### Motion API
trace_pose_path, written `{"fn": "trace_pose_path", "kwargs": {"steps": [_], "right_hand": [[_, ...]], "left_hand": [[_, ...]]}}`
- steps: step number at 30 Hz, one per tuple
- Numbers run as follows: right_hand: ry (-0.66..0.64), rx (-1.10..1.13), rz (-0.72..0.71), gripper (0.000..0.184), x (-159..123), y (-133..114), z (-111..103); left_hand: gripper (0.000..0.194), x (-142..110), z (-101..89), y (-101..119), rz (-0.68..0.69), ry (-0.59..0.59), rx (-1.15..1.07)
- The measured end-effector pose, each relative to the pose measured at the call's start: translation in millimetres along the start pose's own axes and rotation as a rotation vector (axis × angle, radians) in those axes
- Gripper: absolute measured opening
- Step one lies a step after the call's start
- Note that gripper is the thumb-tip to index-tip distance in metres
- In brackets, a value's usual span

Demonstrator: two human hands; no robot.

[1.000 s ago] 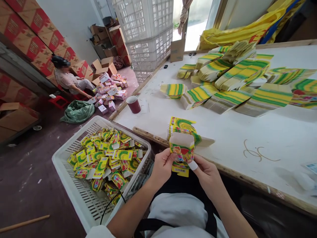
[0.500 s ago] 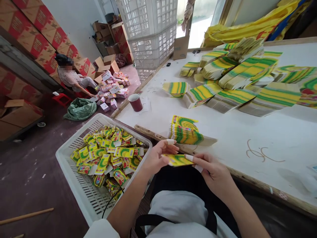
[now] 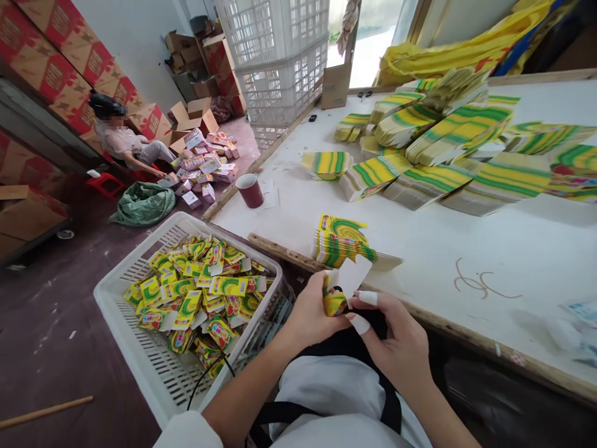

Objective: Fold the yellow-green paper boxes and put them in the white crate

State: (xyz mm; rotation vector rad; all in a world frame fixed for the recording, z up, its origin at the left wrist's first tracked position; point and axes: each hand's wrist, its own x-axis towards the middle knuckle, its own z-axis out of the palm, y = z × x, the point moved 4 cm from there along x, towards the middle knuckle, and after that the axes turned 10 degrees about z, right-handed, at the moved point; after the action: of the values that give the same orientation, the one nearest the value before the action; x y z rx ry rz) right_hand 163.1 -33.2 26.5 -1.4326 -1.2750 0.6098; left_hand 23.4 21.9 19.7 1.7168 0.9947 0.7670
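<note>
A small yellow-green carton [image 3: 333,303] stands opened out between my hands, its white inner flap [image 3: 354,274] sticking up. My left hand [image 3: 305,314] is wrapped round the carton's body. With white-covered thumb and finger tips, my right hand [image 3: 396,339] pinches at the carton's right edge; the exact contact is partly hidden. Just beyond, on the table edge, a stack of flat cartons [image 3: 342,239] leans in a fanned row. Left of my arm, a white plastic basket [image 3: 140,336] holds many similar flattened-looking cartons [image 3: 189,308].
The white table [image 3: 420,255] bears piles of flat cartons [image 3: 461,134] and a dark red mug [image 3: 250,191]. White crates [image 3: 284,56] stand stacked behind. Across the floor, a seated person [image 3: 122,140] is beside a heap of small boxes [image 3: 205,165] and a green sack [image 3: 143,204].
The carton was flat and held between both hands; now it is opened out with its white flap raised. My left hand has closed round it, and my right fingers have shifted to its edge.
</note>
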Motion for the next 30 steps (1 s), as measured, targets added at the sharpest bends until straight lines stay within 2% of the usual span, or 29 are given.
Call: {"fn": "trace_pose_path", "kwargs": {"steps": [3,6,8,10,13,15,18,21,24,27,30], "right_hand": [[-0.043,0.318,0.249,0.025,7.4,9.6,-3.7],[-0.173,0.381,0.398,0.029,19.6,13.5,-6.1],[-0.240,0.461,0.530,0.037,22.7,16.0,-3.4],[-0.294,0.671,0.732,0.039,17.4,19.6,7.5],[-0.427,1.049,1.049,0.030,-2.4,21.3,36.4],[-0.509,1.196,1.141,0.033,-12.6,20.3,50.8],[-0.485,1.249,1.102,0.034,-12.5,23.5,51.0],[-0.366,1.186,0.977,0.033,-0.7,28.9,32.9],[-0.251,0.985,0.838,0.032,10.3,29.7,14.6],[-0.167,0.768,0.705,0.037,16.2,25.4,6.1],[-0.063,0.513,0.552,0.024,17.8,20.8,1.6]], "left_hand": [[0.078,3.6,-12.6,4.5,0.107,-0.007,0.092],[0.079,3.7,-14.9,9.0,0.222,-0.069,0.188],[0.075,1.6,-12.2,11.5,0.264,-0.057,0.191],[0.073,-1.3,-8.6,13.6,0.284,0.006,0.160],[0.076,-5.3,-4.1,14.6,0.281,0.101,0.141],[0.084,-6.4,-2.9,13.0,0.256,0.128,0.133],[0.090,-5.7,-4.0,10.5,0.247,0.132,0.118],[0.082,-4.0,-5.7,10.3,0.293,0.135,0.161],[0.069,-2.8,-4.0,10.9,0.359,0.099,0.260],[0.058,-2.8,-2.7,13.2,0.471,0.085,0.365],[0.049,-2.9,-1.9,14.3,0.530,0.075,0.443]]}}
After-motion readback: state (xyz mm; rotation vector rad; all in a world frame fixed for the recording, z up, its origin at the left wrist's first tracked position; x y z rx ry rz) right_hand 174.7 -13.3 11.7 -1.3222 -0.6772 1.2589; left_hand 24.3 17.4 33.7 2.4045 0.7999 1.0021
